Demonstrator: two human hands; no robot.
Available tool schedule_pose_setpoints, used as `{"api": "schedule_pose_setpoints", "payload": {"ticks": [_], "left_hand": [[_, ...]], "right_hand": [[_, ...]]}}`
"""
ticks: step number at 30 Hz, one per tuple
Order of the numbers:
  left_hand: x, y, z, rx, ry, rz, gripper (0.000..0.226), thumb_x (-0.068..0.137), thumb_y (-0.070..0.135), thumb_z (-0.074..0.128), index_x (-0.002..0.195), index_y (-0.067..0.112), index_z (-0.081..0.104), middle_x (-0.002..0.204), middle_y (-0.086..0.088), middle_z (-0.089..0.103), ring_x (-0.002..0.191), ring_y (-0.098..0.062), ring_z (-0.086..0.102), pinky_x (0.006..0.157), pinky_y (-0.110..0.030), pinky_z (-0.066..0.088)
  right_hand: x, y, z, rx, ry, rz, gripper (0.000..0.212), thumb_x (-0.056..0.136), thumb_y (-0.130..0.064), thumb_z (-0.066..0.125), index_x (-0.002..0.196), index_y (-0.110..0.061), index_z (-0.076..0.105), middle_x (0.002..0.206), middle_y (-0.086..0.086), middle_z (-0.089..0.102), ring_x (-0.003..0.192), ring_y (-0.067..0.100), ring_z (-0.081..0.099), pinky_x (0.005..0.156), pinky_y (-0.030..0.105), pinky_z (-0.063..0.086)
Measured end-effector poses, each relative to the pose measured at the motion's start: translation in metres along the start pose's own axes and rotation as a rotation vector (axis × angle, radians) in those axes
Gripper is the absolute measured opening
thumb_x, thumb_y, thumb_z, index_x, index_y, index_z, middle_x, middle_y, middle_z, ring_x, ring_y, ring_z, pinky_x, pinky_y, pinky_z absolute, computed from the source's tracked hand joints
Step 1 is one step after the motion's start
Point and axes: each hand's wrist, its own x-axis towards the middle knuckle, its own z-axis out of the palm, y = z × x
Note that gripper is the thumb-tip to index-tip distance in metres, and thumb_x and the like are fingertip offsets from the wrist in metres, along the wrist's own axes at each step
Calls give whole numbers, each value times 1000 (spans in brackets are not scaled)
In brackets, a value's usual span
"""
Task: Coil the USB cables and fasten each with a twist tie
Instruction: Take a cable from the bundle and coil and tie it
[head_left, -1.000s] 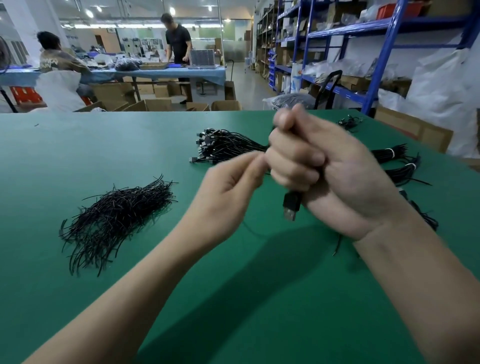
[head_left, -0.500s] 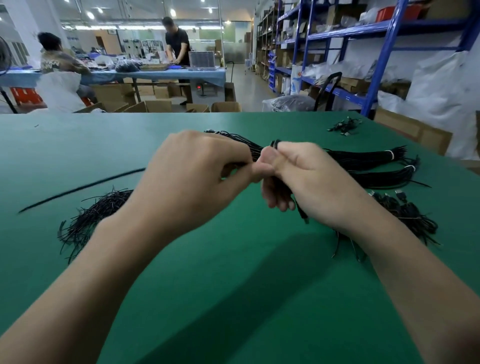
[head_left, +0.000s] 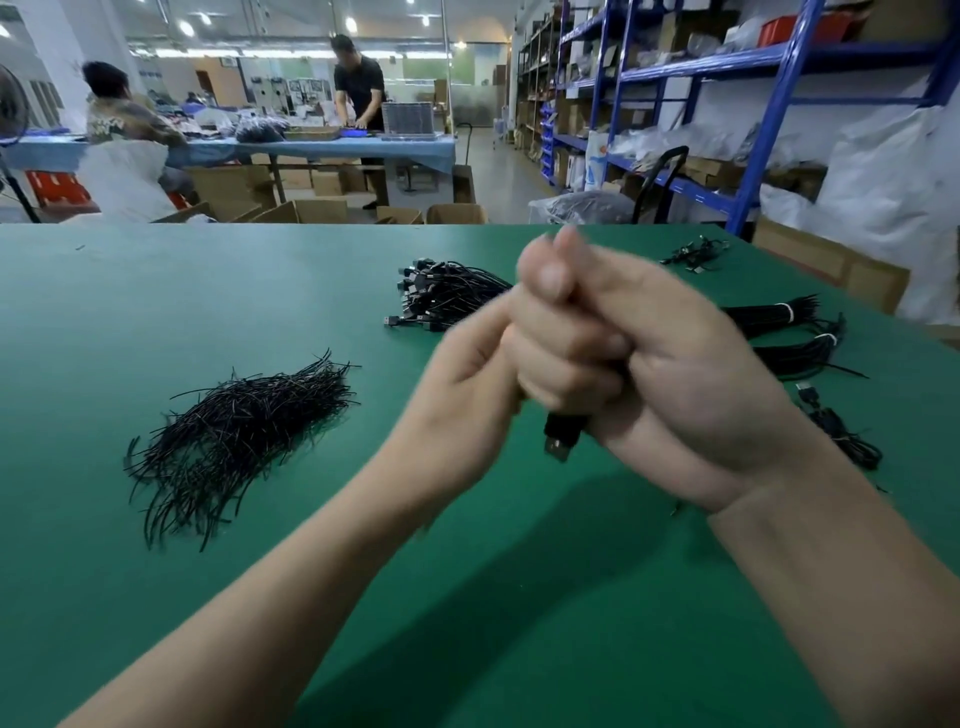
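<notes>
R hand (head_left: 675, 374): cable (head_left: 569, 426) vert. (plug (head_left: 557, 451) down)

Black plug (head_left: 563, 434) with a silver tip juts below the grip. Left of it lie black ties (head_left: 234, 431); beyond it, black cables (head_left: 447, 296). The table (head_left: 467, 597) is plain green.

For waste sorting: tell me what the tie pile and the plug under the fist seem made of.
Tie pile: thin black strands, faint sheen, holding bends, likely plastic-coated wire. Plug: black matte shell, probably moulded plastic; tip looks grey metal.
</notes>
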Motion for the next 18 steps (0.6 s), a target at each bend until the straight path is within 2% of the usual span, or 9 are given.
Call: {"api": "schedule_pose_setpoints", "payload": {"ticks": [3,5,7,10,12,13,15,16,18], "left_hand": [[-6,-8,14,210,-127,-12,35,103,22,43,76,39,57,63,15,52,59,-1,43,59,-17,37],[-7,-12,12,388,-227,5,27,105,26,42,84,37,54,64,8,46,58,-10,38,56,-21,33],[-5,-11,8,535,-279,17,23,106,24,44,97,27,64,64,7,48,58,-13,40,59,-26,37],[2,2,-3,808,-326,24,22,106,27,46,104,25,69,79,15,62,70,-18,52,74,-36,47],[7,10,-13,960,-366,-11,25,104,32,44,105,31,69,97,11,72,88,-23,64,81,-41,50],[9,13,-18,992,-370,-19,27,103,35,43,105,33,70,96,9,72,91,-23,65,82,-42,51],[12,20,-27,993,-351,-2,26,102,35,47,103,32,73,76,13,63,79,-19,61,81,-41,50],[13,22,-30,1010,-345,18,25,103,33,48,103,31,73,68,15,55,74,-16,56,80,-41,50],[15,27,-32,1103,-365,44,24,105,30,48,107,32,72,68,16,51,74,-13,53,80,-40,48]], "right_hand": [[1,-8,-10,-276,322,-67,33,109,-26,32,87,-13,52,56,-9,28,49,8,22,52,27,12],[0,-8,-19,-503,547,-62,34,110,-26,33,87,-13,54,54,-10,32,49,9,26,53,29,15],[-1,-5,-25,-709,671,-45,35,110,-26,34,87,-13,56,53,-10,40,48,10,34,48,23,25],[3,1,-28,-989,684,51,36,110,-24,37,84,-11,59,57,-6,55,48,10,49,45,19,40],[4,10,-28,-1186,683,71,36,109,-23,38,83,-12,61,62,-5,61,54,10,57,55,24,48],[5,14,-28,-1275,689,62,35,108,-23,39,84,-12,61,66,-4,63,61,13,61,64,30,51],[5,21,-28,-1359,703,34,34,108,-24,40,85,-12,62,69,-4,65,70,16,63,75,39,51],[6,23,-28,-1364,706,22,34,108,-25,40,85,-12,62,70,-5,65,71,15,63,76,40,51],[6,26,-29,-1349,709,11,34,108,-25,40,84,-14,62,70,-6,65,70,13,63,74,36,51]]}}
